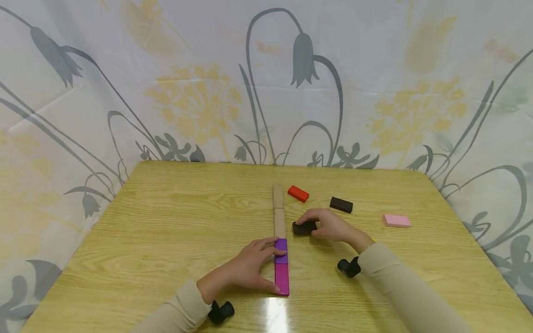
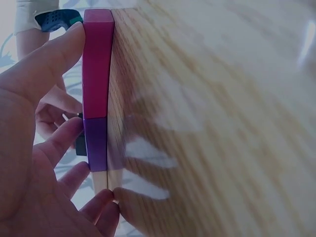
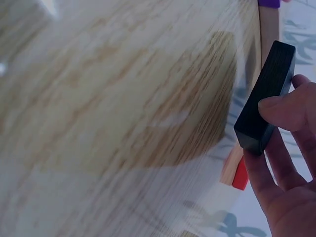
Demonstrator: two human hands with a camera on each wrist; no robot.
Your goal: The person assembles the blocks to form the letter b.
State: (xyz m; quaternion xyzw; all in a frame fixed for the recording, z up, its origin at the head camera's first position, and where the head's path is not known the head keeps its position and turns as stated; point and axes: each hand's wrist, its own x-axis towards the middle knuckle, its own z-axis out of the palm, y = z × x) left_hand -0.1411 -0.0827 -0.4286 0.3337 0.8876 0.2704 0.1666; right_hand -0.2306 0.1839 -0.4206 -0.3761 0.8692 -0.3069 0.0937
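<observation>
A straight row of flat blocks runs away from me in the head view: a magenta block (image 1: 281, 279) nearest, then a purple block (image 1: 281, 251), then bare wood blocks (image 1: 279, 223). Beside the row's left side, my left hand (image 1: 251, 267) has its thumb at the magenta block and fingertips on the purple one. The left wrist view shows the thumb against the magenta block (image 2: 98, 69), fingers spread along the row. Right of the row, my right hand (image 1: 331, 225) pinches a black block (image 3: 266, 98) between thumb and fingers, apart from the row.
Farther back on the wood-grain table (image 1: 187, 199) lie a red block (image 1: 298, 194) and another black block (image 1: 341, 204). A pink block (image 1: 396, 221) lies to the right. Behind the table hangs a flower-patterned cloth (image 1: 200, 55).
</observation>
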